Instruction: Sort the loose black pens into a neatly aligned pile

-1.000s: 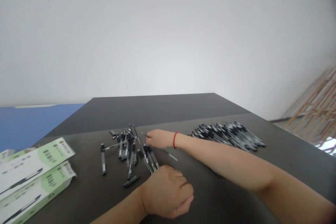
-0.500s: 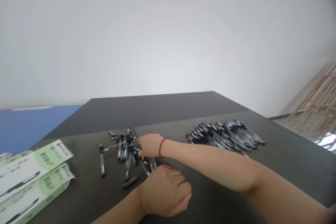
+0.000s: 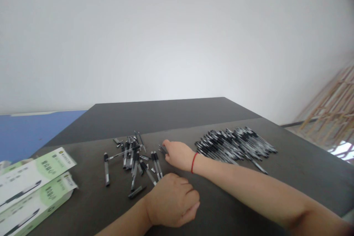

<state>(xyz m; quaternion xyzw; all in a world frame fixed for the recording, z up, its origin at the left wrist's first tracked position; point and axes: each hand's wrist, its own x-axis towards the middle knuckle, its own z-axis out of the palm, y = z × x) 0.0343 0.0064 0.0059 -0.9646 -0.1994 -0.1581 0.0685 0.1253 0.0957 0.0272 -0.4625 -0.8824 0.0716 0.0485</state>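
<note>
The right hand pinches a dark pen at the right edge of the scatter of pens. The left hand lies clenched just in front of that scatter, and whether it holds anything is hidden. Left of the scatter, green-and-white boxes picture a pen, their print unreadable.
</note>
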